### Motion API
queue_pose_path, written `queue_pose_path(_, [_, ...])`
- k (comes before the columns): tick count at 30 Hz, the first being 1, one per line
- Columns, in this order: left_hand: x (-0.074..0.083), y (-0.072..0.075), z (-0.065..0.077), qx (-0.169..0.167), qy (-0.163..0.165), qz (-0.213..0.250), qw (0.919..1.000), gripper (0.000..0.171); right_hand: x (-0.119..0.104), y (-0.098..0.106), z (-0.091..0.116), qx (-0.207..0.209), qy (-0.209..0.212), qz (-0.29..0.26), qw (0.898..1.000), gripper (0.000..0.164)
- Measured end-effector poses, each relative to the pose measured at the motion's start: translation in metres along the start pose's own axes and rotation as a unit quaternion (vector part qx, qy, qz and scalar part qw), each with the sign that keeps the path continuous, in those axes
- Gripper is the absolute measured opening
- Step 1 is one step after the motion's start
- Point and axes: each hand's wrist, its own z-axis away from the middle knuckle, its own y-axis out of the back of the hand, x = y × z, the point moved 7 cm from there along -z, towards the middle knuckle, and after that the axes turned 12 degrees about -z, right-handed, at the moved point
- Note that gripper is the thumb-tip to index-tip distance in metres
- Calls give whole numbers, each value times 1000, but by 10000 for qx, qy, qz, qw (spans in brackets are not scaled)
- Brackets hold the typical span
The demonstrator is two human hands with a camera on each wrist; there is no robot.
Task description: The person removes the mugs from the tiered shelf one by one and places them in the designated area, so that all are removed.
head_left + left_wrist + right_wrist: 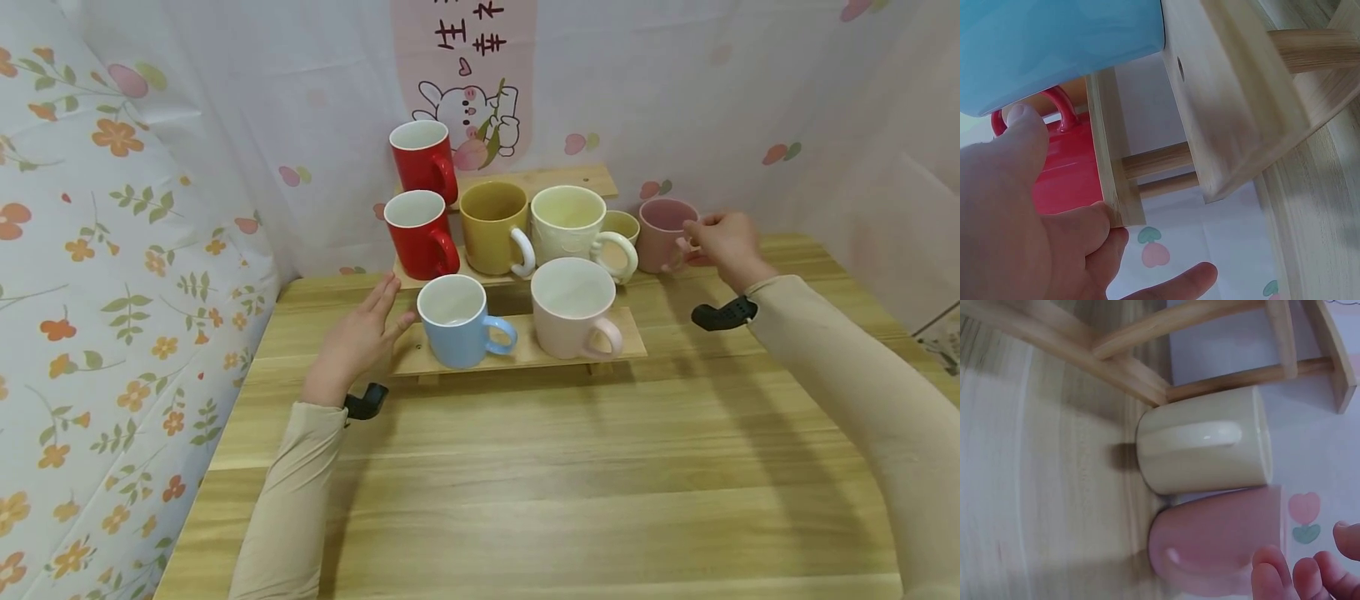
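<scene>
My left hand (356, 342) reaches to the left end of the tiered wooden stand (517, 354). In the left wrist view, its fingers touch the end of the middle board (1119, 209), with the thumb stretched beside a red mug (1069, 165). A light blue mug (453, 329) stands on the lowest board, close to that hand. At the far right, my right hand (727, 246) is at the rim and handle side of a dusky pink mug (655, 250). Its fingers are loosely bent, and the right wrist view shows the thumb apart from them.
The lowest board also bears a pale pink mug (566, 321). A red mug (416, 237), a mustard mug (491, 237) and a cream mug (562, 229) line the middle board. Another red mug (420, 154) stands on top. A yellowish mug (1191, 459) sits on the table beside the pink one.
</scene>
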Motion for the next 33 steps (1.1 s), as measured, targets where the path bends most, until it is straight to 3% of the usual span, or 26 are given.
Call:
queue_pose_path(9, [-1,-1,1,31,-28,-26,10000,75,-18,-8,5,-328,4,94,9994,44])
queue_pose_path(21, [0,0,1,109,-37,-41,9999,76,-50,-19,10,-520,-38,-146,9985,20])
queue_pose_path(27, [1,-2,0,59,-45,-47,10000,76,-66,-24,14,-507,-128,-299,9982,25])
queue_pose_path(33, [1,0,1,79,-49,31,10000,76,-83,-31,17,-559,-157,35,9983,21])
